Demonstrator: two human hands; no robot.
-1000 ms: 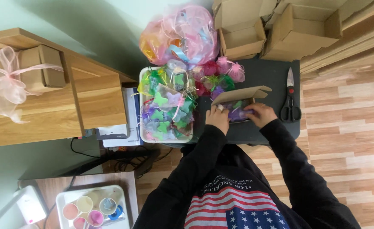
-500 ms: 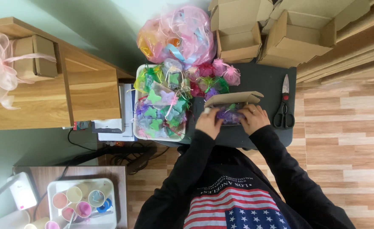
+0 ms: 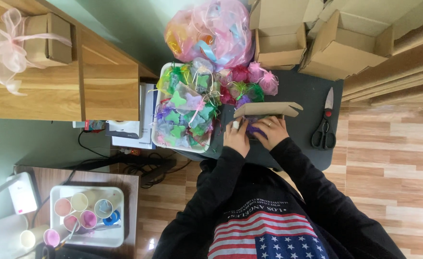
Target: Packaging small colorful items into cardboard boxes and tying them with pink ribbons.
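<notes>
My left hand (image 3: pixel 237 136) and my right hand (image 3: pixel 270 132) are close together on a small brown cardboard box (image 3: pixel 268 109) at the near side of the dark table (image 3: pixel 302 96). The box's lid flap stands open, pointing away from me. A purple pouch (image 3: pixel 255 129) shows between my fingers inside the box. Both hands grip the box from its near edge, and the box body is mostly hidden under them.
Left of the box, a white tray (image 3: pixel 159 91) holds several coloured organza pouches. Behind it lie a large pink bag (image 3: pixel 211 33) and stacked cardboard boxes (image 3: pixel 326 38). Scissors (image 3: pixel 324 129) lie right. A wooden shelf (image 3: pixel 106 91) carries a ribboned box (image 3: pixel 48 36).
My hands have stayed on the small box and drawn slightly closer together. The view has shifted a little, and the rest is unmoved.
</notes>
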